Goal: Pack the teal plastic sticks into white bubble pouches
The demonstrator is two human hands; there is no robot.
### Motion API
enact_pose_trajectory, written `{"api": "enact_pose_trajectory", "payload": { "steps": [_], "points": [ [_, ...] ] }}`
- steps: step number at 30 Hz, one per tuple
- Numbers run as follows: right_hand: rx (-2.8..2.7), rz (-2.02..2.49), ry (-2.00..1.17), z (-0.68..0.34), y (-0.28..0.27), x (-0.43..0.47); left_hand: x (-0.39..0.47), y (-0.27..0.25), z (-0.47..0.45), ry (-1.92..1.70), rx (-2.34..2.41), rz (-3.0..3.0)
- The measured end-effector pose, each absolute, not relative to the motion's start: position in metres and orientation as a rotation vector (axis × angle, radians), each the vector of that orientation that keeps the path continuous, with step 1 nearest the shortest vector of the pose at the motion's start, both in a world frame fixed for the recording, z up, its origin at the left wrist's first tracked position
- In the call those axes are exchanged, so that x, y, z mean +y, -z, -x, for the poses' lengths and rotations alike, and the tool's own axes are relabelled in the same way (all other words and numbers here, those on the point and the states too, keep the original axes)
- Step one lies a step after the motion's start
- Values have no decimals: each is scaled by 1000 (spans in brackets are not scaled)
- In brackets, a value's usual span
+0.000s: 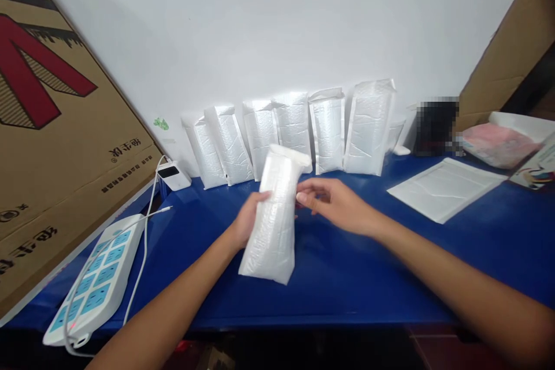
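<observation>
A puffy white bubble mailer [277,225] is held tilted above the blue table, its folded top end pointing away from me. My left hand [248,221] grips its left edge, thumb on the front and the other fingers hidden behind. Beside the mailer's right edge is my right hand [329,202], its fingers loosely bent and apart; the fingertips are at the edge, and whether they touch it I cannot tell. Several filled bubble mailers [327,133] stand in a row against the wall behind. To the right, a flat bubble mailer [446,188] lies on the table.
On the left are a white power strip [125,266] with blue sockets, a cable and a small white device [174,176]. A large cardboard box [78,144] leans beside them. At the right back are a blurred-out black object [436,127] and a pink-and-white package [498,141].
</observation>
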State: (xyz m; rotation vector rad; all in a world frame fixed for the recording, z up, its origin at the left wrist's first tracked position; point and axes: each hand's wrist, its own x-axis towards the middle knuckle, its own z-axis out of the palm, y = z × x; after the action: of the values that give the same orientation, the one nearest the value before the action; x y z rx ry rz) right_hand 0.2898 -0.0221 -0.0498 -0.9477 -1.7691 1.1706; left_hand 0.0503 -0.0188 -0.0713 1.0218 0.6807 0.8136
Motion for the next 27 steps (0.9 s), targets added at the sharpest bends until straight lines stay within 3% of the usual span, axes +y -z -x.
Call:
{"api": "enact_pose_trajectory", "payload": {
  "steps": [3, 15, 27],
  "points": [
    [-1691, 951, -1186, -282, 58, -24, -15, 83, -51, -869, 874, -1199],
    [-1437, 941, -1104, -292, 52, -16, -20, 78, -53, -835, 864, -1275],
    [-1409, 919, -1283, -298, 52, -8, -16, 78, -53, -896, 958, -1336]
  ]
}}
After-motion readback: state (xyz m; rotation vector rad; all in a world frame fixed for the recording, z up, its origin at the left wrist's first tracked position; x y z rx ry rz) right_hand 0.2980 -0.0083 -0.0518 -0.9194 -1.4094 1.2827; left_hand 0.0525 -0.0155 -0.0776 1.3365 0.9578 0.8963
